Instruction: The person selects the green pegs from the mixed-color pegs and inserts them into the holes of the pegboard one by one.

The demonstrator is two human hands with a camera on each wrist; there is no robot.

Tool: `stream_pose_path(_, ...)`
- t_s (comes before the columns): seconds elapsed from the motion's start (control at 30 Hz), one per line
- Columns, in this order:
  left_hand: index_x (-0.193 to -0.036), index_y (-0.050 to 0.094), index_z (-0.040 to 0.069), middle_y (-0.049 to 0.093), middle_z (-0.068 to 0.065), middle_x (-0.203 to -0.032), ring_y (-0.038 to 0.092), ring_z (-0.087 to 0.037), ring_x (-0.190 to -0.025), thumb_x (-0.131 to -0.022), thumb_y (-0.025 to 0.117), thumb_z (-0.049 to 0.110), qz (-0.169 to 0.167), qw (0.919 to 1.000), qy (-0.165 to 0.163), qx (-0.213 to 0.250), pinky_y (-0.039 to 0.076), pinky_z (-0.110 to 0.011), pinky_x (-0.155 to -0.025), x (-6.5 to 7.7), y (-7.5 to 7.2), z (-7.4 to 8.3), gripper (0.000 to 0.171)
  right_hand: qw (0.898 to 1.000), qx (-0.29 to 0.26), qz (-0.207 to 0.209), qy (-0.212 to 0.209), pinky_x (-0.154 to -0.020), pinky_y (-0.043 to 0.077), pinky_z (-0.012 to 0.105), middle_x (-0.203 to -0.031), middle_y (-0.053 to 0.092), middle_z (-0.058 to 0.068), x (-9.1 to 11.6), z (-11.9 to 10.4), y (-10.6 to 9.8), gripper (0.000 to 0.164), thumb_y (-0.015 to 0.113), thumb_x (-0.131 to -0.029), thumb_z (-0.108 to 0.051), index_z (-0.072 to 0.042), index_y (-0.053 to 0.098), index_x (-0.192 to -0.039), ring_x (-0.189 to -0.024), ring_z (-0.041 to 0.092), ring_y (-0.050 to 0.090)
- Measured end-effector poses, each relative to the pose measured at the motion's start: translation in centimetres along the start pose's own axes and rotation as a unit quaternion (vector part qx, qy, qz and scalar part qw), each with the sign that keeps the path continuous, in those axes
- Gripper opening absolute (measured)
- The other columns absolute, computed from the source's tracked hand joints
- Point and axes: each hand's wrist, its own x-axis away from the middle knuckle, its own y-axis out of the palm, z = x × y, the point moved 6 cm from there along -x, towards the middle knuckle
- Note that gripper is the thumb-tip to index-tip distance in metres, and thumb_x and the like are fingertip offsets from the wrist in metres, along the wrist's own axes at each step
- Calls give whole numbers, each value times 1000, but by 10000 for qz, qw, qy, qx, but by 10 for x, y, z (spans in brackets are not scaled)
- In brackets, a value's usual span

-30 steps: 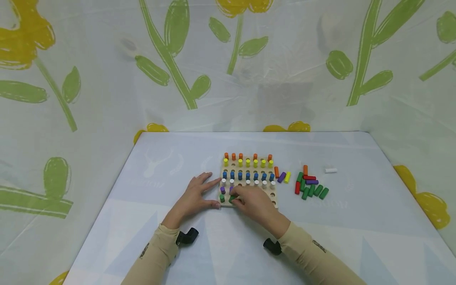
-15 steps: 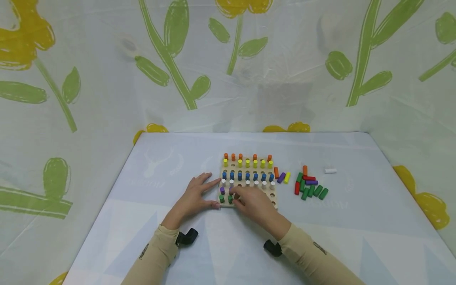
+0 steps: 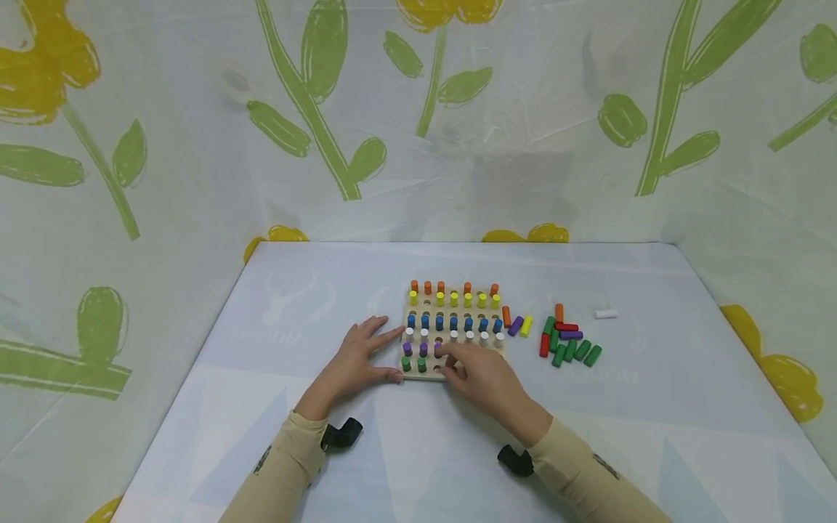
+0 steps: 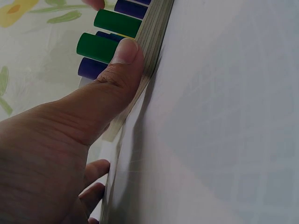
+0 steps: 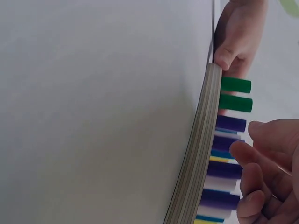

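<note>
A wooden pegboard (image 3: 421,376) lies on the table, with coloured pegs standing in rows. Two green pegs (image 3: 421,365) occupy the left of its front row, and purple pegs (image 3: 423,350) stand right behind. My left hand (image 3: 356,363) has its fingers spread; thumb and index touch the board's left side and front corner. In the left wrist view, the thumb (image 4: 117,74) lies against the board's edge beside the green pegs. Over the front row hovers my right hand (image 3: 484,378), nothing between thumb and index, fingertips close to the purple pegs (image 5: 231,123).
Right of the board lie loose pegs: an orange, a purple (image 3: 516,325) and a yellow one (image 3: 526,326). Farther right is a pile with several green pegs (image 3: 570,351), red ones and others. A white peg (image 3: 606,314) lies apart.
My right hand has let go of the second green peg, which stands upright in its hole, and has moved slightly right. The left hand keeps its place.
</note>
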Motion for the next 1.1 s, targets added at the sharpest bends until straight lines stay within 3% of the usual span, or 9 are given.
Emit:
stream_pose_path(0.37,-155,45,31,26,-11,-166,15,-35,-155,-75,84,56,-41,9999,-91,41,1,-54,-126,0,-1,0,93,9995,98,284,122,-61,50,20,-90,72,-8,12,18,-12,24,79,-90,-21,-18,74,-113,-68,6,54)
stream_pose_path(0.5,-155,45,31,26,-10,-166,15,-35,-155,-75,84,56,-35,9999,-78,88,1,-54,-126,0,-1,0,92,9990,73,360,244,-64,53,21,-93,73,-6,17,26,-16,26,79,-90,-23,-17,75,-115,-72,6,56)
stream_pose_path(1.1,-155,45,30,26,-11,-166,15,-35,-155,-75,84,55,-38,9999,-80,109,1,-53,-126,1,0,1,92,9966,215,372,699,-61,49,24,-95,72,-3,33,55,-30,30,80,-89,-22,-14,73,-117,-72,10,53)
